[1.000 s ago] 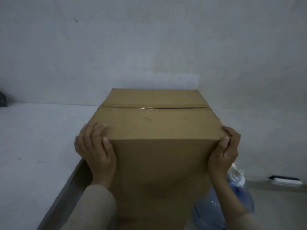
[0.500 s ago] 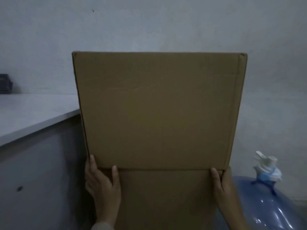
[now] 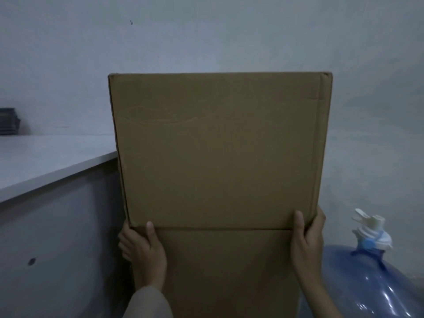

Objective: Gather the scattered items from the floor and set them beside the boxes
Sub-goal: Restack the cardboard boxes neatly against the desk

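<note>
Cardboard box point(image 3: 218, 148) is gripped at its lower corners by the left hand point(image 3: 143, 251) and right hand point(image 3: 307, 242), between bench point(image 3: 52, 161) and water bottle point(image 3: 371, 278).

A big brown upper box point(image 3: 218, 148) sits on top of a lower box point(image 3: 227, 271). The left hand point(image 3: 143, 251) grips the bottom left corner of the upper box, thumb on the front. The right hand point(image 3: 307, 244) grips the bottom right corner the same way. A gray desk point(image 3: 46, 161) stands at the left, its edge touching the box's left side. A dark thing point(image 3: 9, 121) sits at the desk's far left edge. A blue water jug point(image 3: 371, 283) with a white cap stands at the right, just beside the boxes.
</note>
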Demonstrator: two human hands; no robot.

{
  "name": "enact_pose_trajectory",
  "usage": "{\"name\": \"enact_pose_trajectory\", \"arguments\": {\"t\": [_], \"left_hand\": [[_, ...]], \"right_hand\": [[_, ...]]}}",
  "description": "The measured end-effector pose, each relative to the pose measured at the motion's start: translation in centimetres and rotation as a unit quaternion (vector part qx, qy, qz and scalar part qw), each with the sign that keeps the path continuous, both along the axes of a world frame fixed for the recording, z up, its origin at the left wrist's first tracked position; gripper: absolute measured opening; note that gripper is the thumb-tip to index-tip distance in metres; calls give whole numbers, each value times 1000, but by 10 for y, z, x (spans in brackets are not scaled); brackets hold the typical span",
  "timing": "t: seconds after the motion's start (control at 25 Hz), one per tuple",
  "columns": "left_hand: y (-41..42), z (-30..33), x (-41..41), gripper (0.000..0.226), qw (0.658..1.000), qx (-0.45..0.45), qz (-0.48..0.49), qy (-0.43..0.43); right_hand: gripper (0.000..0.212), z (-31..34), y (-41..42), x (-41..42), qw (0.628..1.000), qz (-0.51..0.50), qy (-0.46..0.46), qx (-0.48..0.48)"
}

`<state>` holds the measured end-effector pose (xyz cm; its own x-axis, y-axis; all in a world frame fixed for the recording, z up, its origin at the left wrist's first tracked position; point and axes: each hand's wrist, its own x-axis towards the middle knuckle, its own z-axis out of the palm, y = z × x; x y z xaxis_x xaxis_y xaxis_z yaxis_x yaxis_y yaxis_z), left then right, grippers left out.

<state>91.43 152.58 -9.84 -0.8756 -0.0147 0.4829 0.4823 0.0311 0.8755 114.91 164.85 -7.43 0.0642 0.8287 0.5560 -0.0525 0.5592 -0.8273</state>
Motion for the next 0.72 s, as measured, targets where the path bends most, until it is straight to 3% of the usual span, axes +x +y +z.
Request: {"name": "enact_pose_trajectory", "arguments": {"t": [0.24,0.36,0.56,0.72], "left_hand": [[16,-1,-12,103,1000,4,-23,4],[20,-10,-18,104,999,1,-28,22],[22,-16,-26,82,998,24,-52,-1],[12,-34,-25,84,993,19,-109,-42]], "right_hand": [[102,-35,23,-26,990,-138,-17,7],[101,-45,31,-32,983,-181,-17,10],[70,-56,36,-35,980,-193,-35,45],[90,-71,32,-29,986,-153,-61,37]]}}
